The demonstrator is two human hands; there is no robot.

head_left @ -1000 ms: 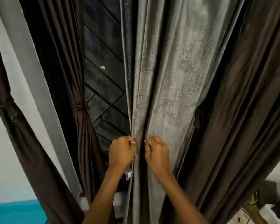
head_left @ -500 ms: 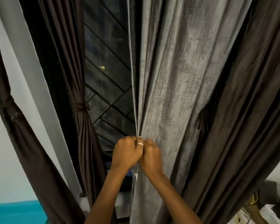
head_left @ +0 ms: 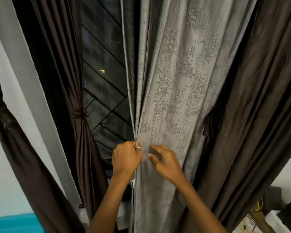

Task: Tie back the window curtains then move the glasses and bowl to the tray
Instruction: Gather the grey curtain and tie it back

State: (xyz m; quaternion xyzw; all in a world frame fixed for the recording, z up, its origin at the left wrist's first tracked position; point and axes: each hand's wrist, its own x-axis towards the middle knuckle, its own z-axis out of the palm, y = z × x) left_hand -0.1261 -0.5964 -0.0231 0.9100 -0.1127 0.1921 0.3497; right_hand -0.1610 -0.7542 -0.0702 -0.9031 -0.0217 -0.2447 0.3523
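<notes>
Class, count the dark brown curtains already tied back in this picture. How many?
2: one brown curtain knotted beside the window grille, another at the far left. Others may lie outside the view.

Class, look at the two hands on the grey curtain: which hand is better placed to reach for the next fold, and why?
The right hand. Its fingers are open and spread on the grey curtain, free to reach sideways. The left hand is closed in a fist on the folds already gathered at the curtain's edge, so it should keep holding.

**Grey weave between dark browns**

The middle curtain is silver-grey with a darker crosshatch print. Plain dark brown curtains hang right and left. The left hand wears a silver ring. A teal strip shows near left.
</notes>
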